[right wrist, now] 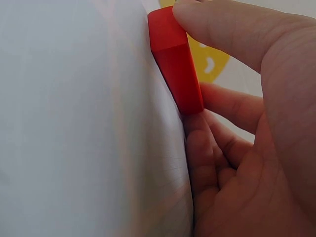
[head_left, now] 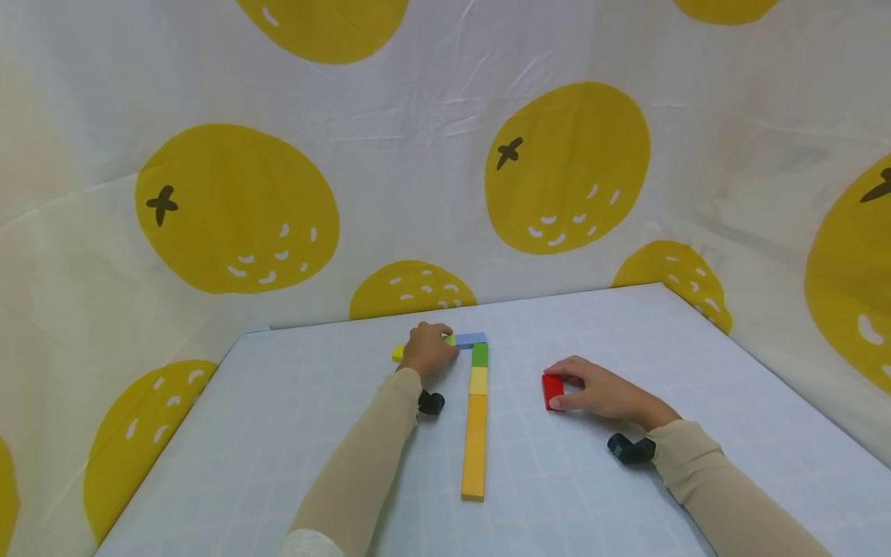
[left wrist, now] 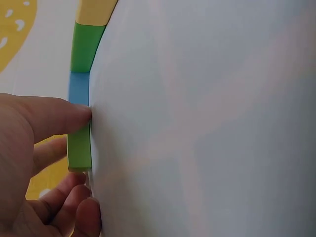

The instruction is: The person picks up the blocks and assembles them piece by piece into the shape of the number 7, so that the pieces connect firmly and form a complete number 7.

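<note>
At the far end of a row of flat blocks, my left hand (head_left: 429, 350) pinches a light green block (left wrist: 79, 152) between thumb and fingers. That block meets a blue block (head_left: 470, 340). From the blue one's right end a line runs toward me: a green block (head_left: 480, 355), a pale yellow block (head_left: 479, 381) and a long orange-yellow block (head_left: 475, 449). A yellow block (head_left: 397, 353) shows partly past the left hand. To the right of the line, my right hand (head_left: 602, 391) holds a red block (head_left: 553, 393) by its ends, with the block on or close to the table.
The table (head_left: 278, 433) has a pale checked cover. Behind and beside it hangs a white curtain (head_left: 418, 193) printed with large yellow fruit. A dark camera (head_left: 431, 402) sits on the left wrist and another camera (head_left: 631, 449) on the right.
</note>
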`<state>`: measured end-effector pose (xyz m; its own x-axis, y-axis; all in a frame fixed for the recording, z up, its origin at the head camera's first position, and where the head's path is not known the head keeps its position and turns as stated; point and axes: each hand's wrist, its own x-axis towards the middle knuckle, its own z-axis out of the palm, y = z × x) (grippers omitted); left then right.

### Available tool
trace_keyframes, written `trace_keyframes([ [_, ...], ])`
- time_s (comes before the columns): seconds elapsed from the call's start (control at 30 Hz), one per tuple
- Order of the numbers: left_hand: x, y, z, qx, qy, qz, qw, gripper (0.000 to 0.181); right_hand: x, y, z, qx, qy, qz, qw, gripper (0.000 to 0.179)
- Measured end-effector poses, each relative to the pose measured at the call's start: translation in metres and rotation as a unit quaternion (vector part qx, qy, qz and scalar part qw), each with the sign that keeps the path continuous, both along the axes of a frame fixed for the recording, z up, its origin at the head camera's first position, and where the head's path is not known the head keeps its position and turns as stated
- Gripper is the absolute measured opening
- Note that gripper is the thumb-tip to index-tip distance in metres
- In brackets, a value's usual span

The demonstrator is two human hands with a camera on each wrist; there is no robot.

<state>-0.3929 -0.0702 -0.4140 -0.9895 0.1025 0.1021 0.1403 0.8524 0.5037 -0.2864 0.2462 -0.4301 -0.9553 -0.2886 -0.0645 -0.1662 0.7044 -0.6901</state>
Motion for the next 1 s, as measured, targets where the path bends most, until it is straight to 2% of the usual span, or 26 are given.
trace_keyframes([
  [0.2, -0.0004, 0.0006, 0.0012, -0.011, 0.001, -0.006, 0.9999, 0.035, -0.0010, -0.0002, 0.0012, 0.000, 0.002, 0.003, 1.0000, 0.070],
  [0.6, 0.0045, 0.0022, 0.0001, -0.005, -0.008, 0.003, 1.0000, 0.033, 0.0017, -0.0007, 0.0011, -0.004, -0.001, 0.003, 1.0000, 0.070],
  [0.83, 0.0048, 0.0015, -0.0005, -0.006, -0.004, -0.004, 1.0000, 0.034, 0.0049, -0.0017, 0.0037, -0.011, 0.011, 0.018, 0.9997, 0.066],
  [1.0, 0.0035, 0.0008, -0.0007, -0.007, -0.005, -0.003, 1.0000, 0.038, 0.0050, -0.0016, 0.0042, -0.011, 0.010, 0.015, 0.9998, 0.066],
])
